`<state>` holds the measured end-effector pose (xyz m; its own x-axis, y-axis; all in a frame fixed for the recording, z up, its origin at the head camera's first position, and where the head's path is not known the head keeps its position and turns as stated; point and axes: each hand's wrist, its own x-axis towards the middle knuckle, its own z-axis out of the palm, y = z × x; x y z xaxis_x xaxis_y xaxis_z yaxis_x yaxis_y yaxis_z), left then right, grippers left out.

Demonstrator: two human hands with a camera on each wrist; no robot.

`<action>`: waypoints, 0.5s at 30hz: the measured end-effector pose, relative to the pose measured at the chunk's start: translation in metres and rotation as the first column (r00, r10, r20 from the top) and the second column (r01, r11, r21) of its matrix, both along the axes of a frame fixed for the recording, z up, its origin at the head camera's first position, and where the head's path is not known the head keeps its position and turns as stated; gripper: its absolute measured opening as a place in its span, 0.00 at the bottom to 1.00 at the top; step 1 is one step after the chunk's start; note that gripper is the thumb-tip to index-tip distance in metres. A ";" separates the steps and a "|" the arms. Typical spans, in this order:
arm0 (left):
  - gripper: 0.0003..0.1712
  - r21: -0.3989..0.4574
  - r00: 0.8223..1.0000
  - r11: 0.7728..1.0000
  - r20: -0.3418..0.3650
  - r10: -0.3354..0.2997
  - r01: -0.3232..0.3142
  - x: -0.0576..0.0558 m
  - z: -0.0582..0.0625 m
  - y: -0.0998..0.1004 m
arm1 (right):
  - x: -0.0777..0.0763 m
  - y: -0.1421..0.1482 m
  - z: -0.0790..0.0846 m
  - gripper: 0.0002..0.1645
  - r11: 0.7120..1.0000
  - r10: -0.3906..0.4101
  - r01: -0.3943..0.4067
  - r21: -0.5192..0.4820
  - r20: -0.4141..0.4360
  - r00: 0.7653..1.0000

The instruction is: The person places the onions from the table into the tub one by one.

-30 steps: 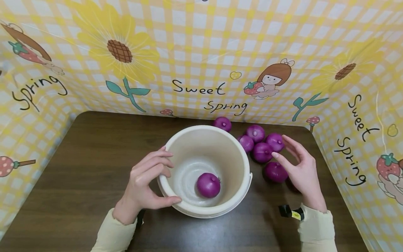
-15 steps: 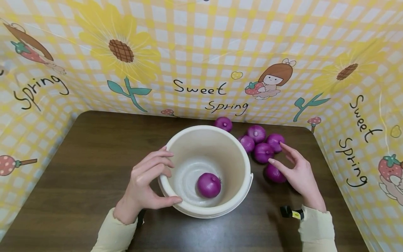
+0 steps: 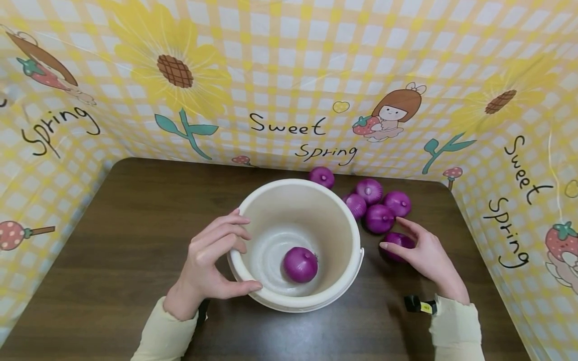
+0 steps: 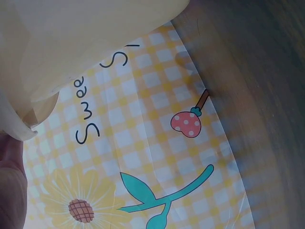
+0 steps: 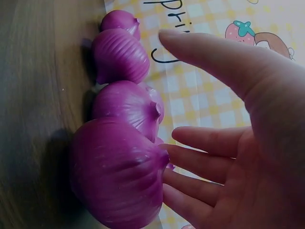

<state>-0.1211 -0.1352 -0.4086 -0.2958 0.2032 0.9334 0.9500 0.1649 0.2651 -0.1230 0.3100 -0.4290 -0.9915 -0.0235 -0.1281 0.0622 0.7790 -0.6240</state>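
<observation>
Onion (image 3: pixel 300 264) in bucket (image 3: pixel 293 205) vis. in head cam only.

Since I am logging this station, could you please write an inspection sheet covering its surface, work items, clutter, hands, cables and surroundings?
Surface: dark wood-grain table.
Work items: pale bucket, upright, with one purple onion inside; six more onions visible on the table, behind it and to its right.
Clutter: nothing seen.
Hands: left hand holds the bucket by its rim; right hand is spread at the nearest loose onion, contact unclear.
Cables: nothing seen.
Surroundings: yellow checked, flower-printed cloth at the back and both sides.
</observation>
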 end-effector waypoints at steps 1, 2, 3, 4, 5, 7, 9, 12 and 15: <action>0.32 0.000 1.000 1.000 0.000 0.000 0.000 0.000 0.000 0.000 | 0.000 0.000 0.000 0.56 1.000 0.002 -0.002 0.012 -0.003 1.000; 0.32 0.000 1.000 1.000 0.000 0.001 -0.001 0.000 0.000 0.000 | 0.000 0.001 -0.001 0.56 1.000 0.004 -0.004 0.022 -0.005 1.000; 0.32 0.000 1.000 1.000 0.000 0.001 -0.001 0.000 0.000 0.000 | 0.000 0.002 -0.001 0.56 0.999 0.004 -0.004 0.032 -0.008 1.000; 0.32 0.000 1.000 1.000 0.001 0.001 -0.001 0.000 -0.001 0.000 | 0.000 0.003 -0.002 0.56 0.999 0.004 -0.003 0.040 -0.009 1.000; 0.32 -0.001 1.000 1.000 0.002 0.001 -0.001 0.000 -0.001 0.000 | 0.000 0.003 -0.002 0.55 0.999 0.003 -0.002 0.046 -0.012 1.000; 0.32 -0.003 1.000 1.000 0.005 0.001 -0.001 0.000 -0.001 0.000 | 0.000 0.005 -0.002 0.55 0.998 0.002 -0.001 0.057 -0.010 1.000; 0.32 -0.004 1.000 1.000 0.008 0.002 -0.002 0.000 -0.002 0.000 | 0.000 0.006 -0.002 0.54 0.998 0.000 0.000 0.068 0.000 1.000; 0.32 -0.005 1.000 1.000 0.009 0.004 -0.004 0.000 -0.002 -0.001 | 0.000 0.007 -0.002 0.53 0.996 0.004 -0.005 0.089 0.011 1.000; 0.32 -0.003 1.000 1.000 0.009 0.005 -0.005 0.000 -0.002 0.000 | 0.000 0.010 -0.003 0.51 0.994 0.010 -0.011 0.109 0.007 1.000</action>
